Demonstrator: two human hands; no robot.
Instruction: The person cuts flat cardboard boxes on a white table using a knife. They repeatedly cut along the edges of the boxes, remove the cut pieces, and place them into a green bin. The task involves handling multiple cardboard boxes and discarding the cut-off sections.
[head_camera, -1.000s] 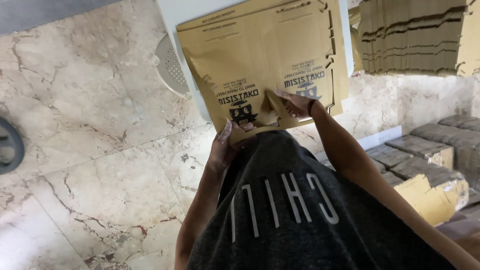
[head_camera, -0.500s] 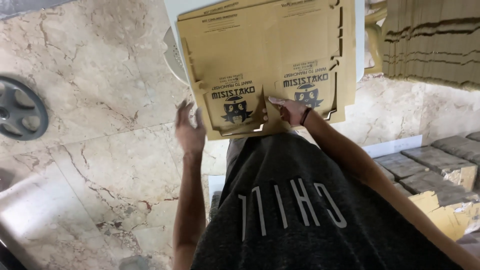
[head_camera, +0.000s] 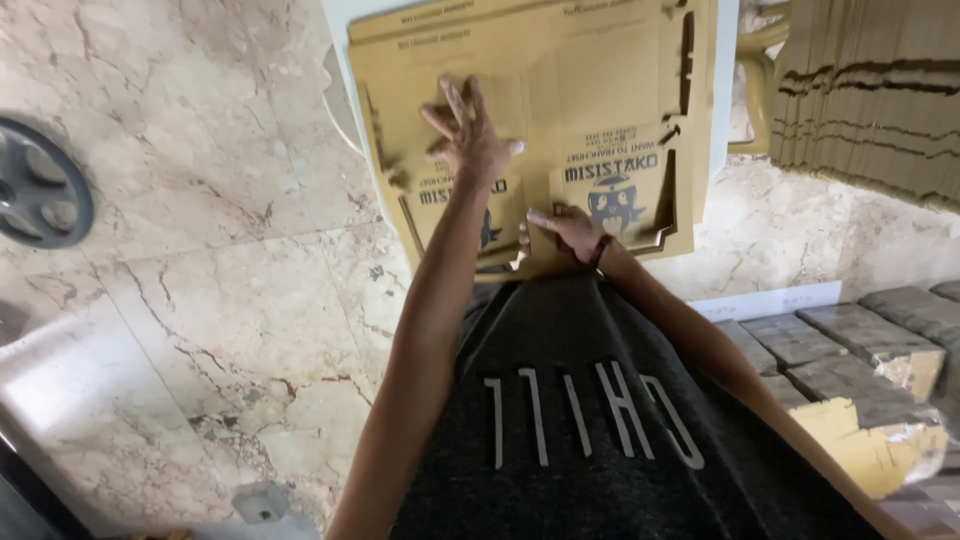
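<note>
Cardboard sheet (head_camera: 600, 100) under flat left hand (head_camera: 475, 150), right hand (head_camera: 565, 228) at its near edge

Under me a beige marble floor (head_camera: 180, 300) with brown veins. A dark round wheel-like disc (head_camera: 40, 195) lies on it at my far left. A stack of flat cardboard sheets (head_camera: 870, 90) stands top right. Wrapped grey bundles (head_camera: 850, 345) lie in a row at my right, one torn open showing yellow (head_camera: 880, 450). A white strip (head_camera: 770, 300) lies on the floor just beside them. I wear a dark grey shirt (head_camera: 600, 440) with pale letters.
</note>
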